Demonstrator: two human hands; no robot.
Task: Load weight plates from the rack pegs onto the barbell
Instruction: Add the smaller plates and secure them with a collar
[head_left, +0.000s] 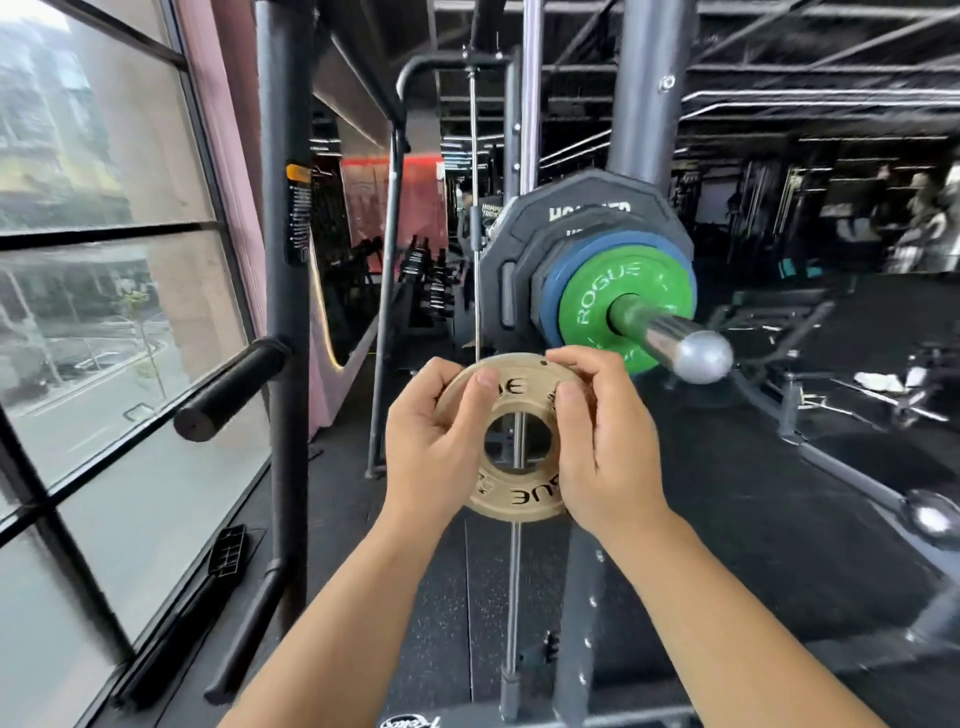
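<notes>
Two bare hands were clamped on a small tan weight plate (519, 499), held up in front of the person at the centre of the view. The left hand (431, 441) gripped the plate's left edge, thumb laid across its face and fingers wrapped behind the rim. The right hand (602, 447) gripped the right edge, its fingers curled over the top of the rim. The plate faced the camera, tilted slightly back, with black "ROGUE" lettering partly visible and its centre hole open.

Just above and to the right of the hands, the chrome barbell sleeve (660, 332) pointed toward the camera, its rounded end near the right hand. The tan plate was below and left of that end, not on the sleeve. Already on the sleeve sat a green plate (592, 306) marked "ROGUE", a slightly larger blue plate (549, 301) behind it, and large black plates (571, 208) behind those.

To the left stood a dark rack upright (283, 260), with a black peg (228, 387) sticking out of it toward the camera. Beyond it, a tall window (104, 260) showed a street and buildings. The dark rubber floor (727, 519) stretched to the right toward blurred gym equipment.
</notes>
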